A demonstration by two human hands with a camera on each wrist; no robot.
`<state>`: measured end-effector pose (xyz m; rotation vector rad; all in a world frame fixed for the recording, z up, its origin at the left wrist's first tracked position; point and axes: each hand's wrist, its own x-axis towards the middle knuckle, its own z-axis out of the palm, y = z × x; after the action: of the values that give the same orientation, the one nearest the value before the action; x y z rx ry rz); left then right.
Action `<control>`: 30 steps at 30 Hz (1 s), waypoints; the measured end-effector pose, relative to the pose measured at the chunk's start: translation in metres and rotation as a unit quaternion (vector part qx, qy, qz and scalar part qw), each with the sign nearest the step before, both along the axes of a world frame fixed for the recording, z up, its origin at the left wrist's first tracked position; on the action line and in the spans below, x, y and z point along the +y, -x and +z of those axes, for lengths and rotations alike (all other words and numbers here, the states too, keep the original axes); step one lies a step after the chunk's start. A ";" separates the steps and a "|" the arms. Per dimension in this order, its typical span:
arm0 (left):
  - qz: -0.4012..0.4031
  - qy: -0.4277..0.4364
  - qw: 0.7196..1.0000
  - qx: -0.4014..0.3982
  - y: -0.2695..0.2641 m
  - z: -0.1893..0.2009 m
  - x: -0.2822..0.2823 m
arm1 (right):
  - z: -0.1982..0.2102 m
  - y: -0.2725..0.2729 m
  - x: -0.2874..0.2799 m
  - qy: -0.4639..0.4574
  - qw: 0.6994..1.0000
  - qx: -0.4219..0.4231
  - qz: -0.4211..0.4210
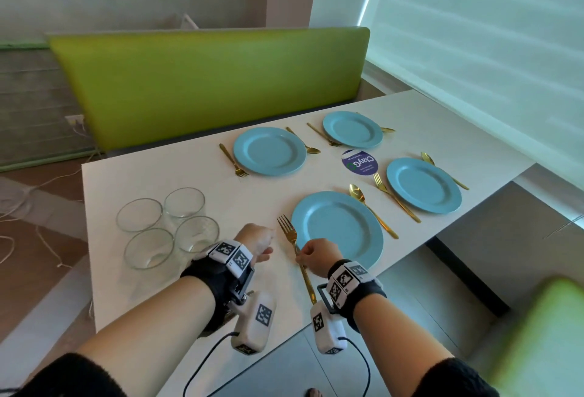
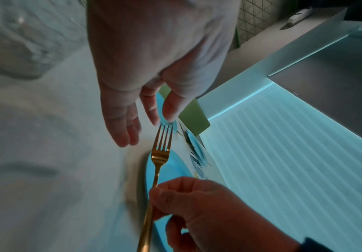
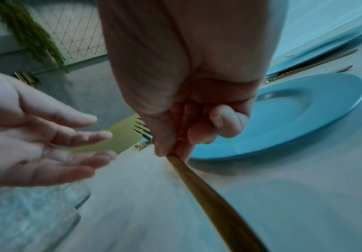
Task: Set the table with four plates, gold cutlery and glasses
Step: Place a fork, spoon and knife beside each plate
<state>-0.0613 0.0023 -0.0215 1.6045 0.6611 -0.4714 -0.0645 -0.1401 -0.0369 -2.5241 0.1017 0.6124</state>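
My right hand (image 1: 311, 256) pinches the handle of a gold fork (image 1: 289, 232), held just left of the nearest blue plate (image 1: 339, 229). The fork (image 2: 160, 158) points away from me, its tines near my left fingertips. My left hand (image 1: 257, 242) hovers beside it with relaxed fingers (image 2: 124, 136) and holds nothing. Three other blue plates (image 1: 270, 151) (image 1: 352, 129) (image 1: 423, 185) lie further off, each with a gold fork and spoon beside it. A gold spoon (image 1: 371, 212) lies right of the nearest plate. Several clear glasses (image 1: 167, 226) stand grouped at the left.
A round purple sticker (image 1: 360, 161) sits between the plates. The white table (image 1: 189, 175) has its near edge under my wrists. A green bench back (image 1: 208, 80) runs along the far side, and a green seat (image 1: 543, 333) is at lower right.
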 end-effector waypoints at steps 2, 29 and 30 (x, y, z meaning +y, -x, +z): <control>0.004 -0.005 1.000 0.005 0.001 0.001 0.008 | -0.005 0.001 0.006 0.026 1.000 -0.001 0.008; -0.029 0.021 0.999 0.010 0.003 0.008 0.023 | -0.030 -0.015 0.031 0.175 0.982 -0.031 -0.067; -0.028 0.020 0.999 0.009 0.003 0.008 0.022 | -0.029 -0.016 0.030 0.176 0.982 -0.030 -0.066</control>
<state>-0.0640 0.0247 -0.0138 1.5868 0.6171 -0.5377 -0.0485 -0.1099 -0.0663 -2.8424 0.3838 0.4987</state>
